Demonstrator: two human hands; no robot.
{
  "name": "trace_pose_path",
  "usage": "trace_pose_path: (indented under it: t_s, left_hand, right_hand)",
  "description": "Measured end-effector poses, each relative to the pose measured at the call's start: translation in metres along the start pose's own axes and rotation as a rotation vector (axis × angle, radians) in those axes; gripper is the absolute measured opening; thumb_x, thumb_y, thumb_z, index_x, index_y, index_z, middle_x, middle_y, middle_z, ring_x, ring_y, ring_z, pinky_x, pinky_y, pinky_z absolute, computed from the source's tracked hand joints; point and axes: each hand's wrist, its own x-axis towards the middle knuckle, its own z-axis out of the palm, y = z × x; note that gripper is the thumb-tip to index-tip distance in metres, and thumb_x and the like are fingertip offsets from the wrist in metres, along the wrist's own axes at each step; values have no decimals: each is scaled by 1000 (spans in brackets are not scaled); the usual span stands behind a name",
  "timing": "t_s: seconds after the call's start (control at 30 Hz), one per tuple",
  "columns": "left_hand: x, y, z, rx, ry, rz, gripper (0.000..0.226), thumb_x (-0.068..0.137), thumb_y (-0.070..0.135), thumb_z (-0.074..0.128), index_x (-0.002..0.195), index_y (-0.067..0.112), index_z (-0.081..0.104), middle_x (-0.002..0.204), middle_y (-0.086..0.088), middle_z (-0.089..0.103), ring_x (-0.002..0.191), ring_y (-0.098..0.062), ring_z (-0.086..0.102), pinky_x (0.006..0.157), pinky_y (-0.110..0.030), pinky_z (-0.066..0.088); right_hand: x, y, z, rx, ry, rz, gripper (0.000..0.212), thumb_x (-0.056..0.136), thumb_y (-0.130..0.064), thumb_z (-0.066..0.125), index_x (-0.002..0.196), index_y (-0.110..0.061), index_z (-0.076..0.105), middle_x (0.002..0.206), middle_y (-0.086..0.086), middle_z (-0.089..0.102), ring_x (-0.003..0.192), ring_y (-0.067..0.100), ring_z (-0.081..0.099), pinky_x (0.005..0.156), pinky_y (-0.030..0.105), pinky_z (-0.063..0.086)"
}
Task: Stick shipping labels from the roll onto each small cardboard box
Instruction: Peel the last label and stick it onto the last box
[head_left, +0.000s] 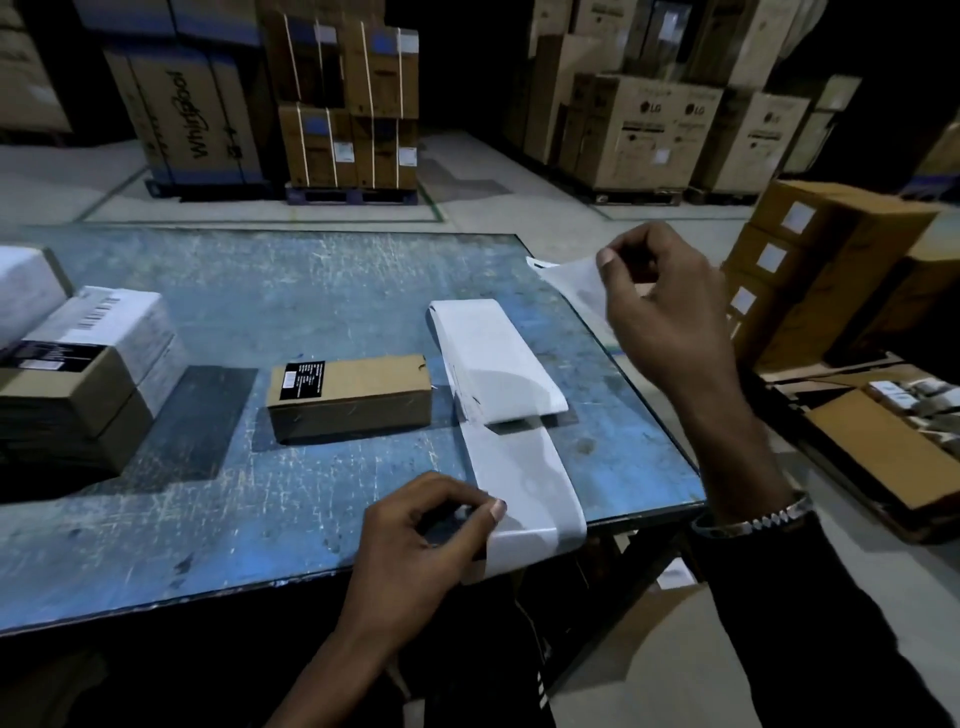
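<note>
warehouse | scratched blue table (291, 291) | stacked cartons (639, 130) behind

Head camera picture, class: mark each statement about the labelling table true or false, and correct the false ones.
1. The right hand pinches a peeled label in the air. True.
2. The left hand rests on the small cardboard box. False: it holds the end of the label strip at the blue table edge.
3. The small cardboard box carries a black label. True.
4. The label strip lies left of that box. False: it lies to the right.
</note>
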Motion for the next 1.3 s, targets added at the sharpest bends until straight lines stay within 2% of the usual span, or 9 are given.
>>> trace_pose_path:
  t_s: [0.23,0.37,0.5,0.6,0.7,0.9,1.1,1.2,1.3]
  left_hand:
    - [55,40,-52,-299,215,-284,13,96,24,77,90,13,81,81,-5,79,73,-18,72,67,-27,60]
    - [74,40,-90,-472,117,-585,49,100,55,64,113,11,78,102,-10,82,80,-20,77,67,-28,62]
    - [67,36,-110,-445,117,-552,24,102,36,66,112,18,77,93,-3,81,71,-12,74,72,-26,61]
    - [68,37,-115,-461,202,-483,15,102,22,65,106,15,78,79,2,77,62,-8,69,67,-26,60]
    - [73,38,-120,-455,249,-433,14,101,24,68,96,17,79,92,-7,77,78,-21,69,60,-26,59]
    - [93,31,-130,-421,246,-393,16,101,29,70,100,18,81,100,-6,79,84,-22,68,69,-30,53]
    - [127,21,-134,-349,165,-372,28,99,33,72,110,9,81,105,-10,81,89,-24,68,73,-30,53]
    - [146,13,-138,-291,130,-357,28,99,31,73,111,7,81,97,-7,80,84,-23,68,63,-21,54]
    - [162,5,-142,-201,70,-328,18,98,29,75,103,14,84,97,-4,83,85,-16,76,72,-27,57]
  right_hand:
    - [-49,-44,22,50,-89,-377,12,108,-25,58,110,-13,60,102,0,67,95,18,63,79,43,53]
    - [-82,-58,33,81,-239,-588,12,106,-19,60,110,-9,65,108,4,69,105,26,64,85,47,53]
    - [-104,-62,41,273,-427,-664,12,102,-19,72,107,-9,72,122,4,71,122,25,63,98,43,52]
    - [-106,-61,41,411,-543,-553,33,92,-33,85,116,-15,73,139,-2,65,139,17,54,112,39,45]
    - [-101,-54,45,501,-625,-321,51,82,-50,88,122,-26,68,152,-12,55,149,18,45,117,37,41]
    - [-110,-41,71,614,-458,334,43,79,-61,82,102,-25,75,115,-14,76,115,-1,67,91,29,50]
    - [-121,-29,86,800,-489,525,27,75,-40,85,67,-16,77,110,-2,81,106,7,75,94,33,52]
    - [-117,-26,94,826,-474,523,21,75,-33,86,64,-17,77,118,1,80,115,14,74,101,34,53]
    - [-112,-23,97,827,-476,534,20,76,-31,87,68,-14,79,122,-1,78,118,13,73,94,29,55]
